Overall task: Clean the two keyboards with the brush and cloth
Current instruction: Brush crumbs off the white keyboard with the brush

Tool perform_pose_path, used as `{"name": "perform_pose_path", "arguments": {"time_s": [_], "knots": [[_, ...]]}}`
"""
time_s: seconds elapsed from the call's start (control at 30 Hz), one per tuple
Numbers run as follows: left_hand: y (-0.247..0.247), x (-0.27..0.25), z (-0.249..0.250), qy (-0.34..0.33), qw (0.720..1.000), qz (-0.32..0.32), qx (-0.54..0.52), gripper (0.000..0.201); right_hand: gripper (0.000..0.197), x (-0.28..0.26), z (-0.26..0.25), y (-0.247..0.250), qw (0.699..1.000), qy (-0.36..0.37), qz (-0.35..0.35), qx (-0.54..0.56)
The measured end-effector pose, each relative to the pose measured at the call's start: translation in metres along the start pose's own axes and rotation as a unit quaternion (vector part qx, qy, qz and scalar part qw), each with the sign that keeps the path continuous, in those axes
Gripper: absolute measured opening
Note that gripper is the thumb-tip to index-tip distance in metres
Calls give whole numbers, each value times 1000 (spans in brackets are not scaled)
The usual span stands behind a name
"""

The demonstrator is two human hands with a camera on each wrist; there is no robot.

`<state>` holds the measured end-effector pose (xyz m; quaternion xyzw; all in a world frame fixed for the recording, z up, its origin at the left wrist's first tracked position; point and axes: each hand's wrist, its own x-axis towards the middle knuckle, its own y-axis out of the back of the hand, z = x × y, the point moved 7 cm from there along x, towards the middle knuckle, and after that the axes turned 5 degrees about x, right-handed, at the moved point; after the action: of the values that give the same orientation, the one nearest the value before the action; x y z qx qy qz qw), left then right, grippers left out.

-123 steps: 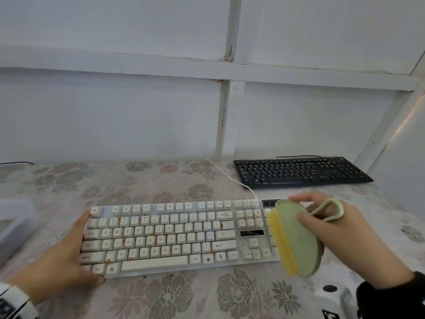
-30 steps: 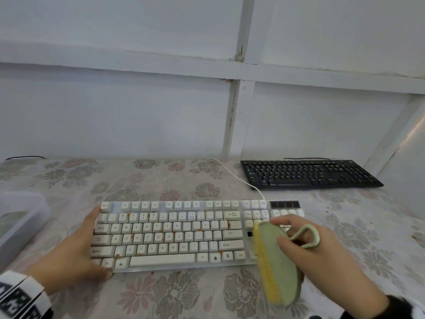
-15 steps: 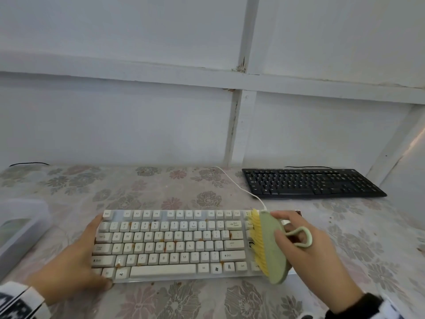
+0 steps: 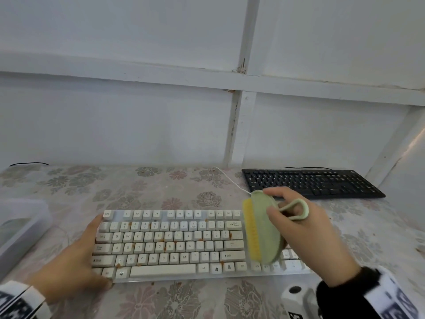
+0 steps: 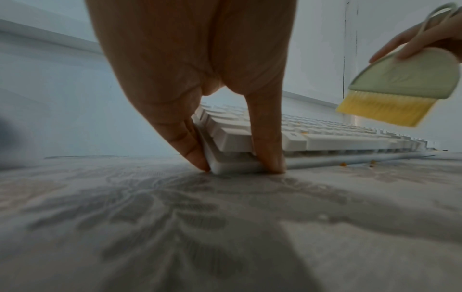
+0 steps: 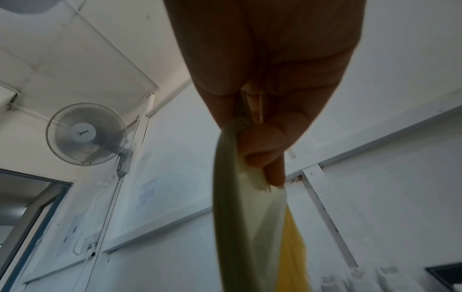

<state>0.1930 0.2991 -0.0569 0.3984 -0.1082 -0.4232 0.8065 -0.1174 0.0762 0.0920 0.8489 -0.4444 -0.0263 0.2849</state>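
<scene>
2 keyboards: 1 white keyboard point(image 4: 184, 245) & 1 black keyboard point(image 4: 310, 183); 1 brush point(image 4: 262, 229), 1 plastic tub point(image 4: 20, 236), 1 wall fan point(image 6: 85, 134).

Soft, even daylight fills the head view, walls bowing toward the frame edges; the brush point(image 4: 262, 229) smears with motion blur. Both wrist views are dimmer and bluish, their hands backlit and dark at top centre, the lower tablecloth point(image 5: 175, 227) out of focus
</scene>
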Motion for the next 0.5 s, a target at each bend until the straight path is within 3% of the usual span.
{"name": "perform_pose_path", "arguments": {"time_s": [0.33, 0.5], "knots": [[0, -3, 8, 6, 1000, 1, 9, 131, 25, 4, 34, -23, 999, -27, -23, -37], [1, -3, 6, 9, 1000, 15, 10, 132, 28, -21, 38, -23, 995, -37, -96, 8]]}}
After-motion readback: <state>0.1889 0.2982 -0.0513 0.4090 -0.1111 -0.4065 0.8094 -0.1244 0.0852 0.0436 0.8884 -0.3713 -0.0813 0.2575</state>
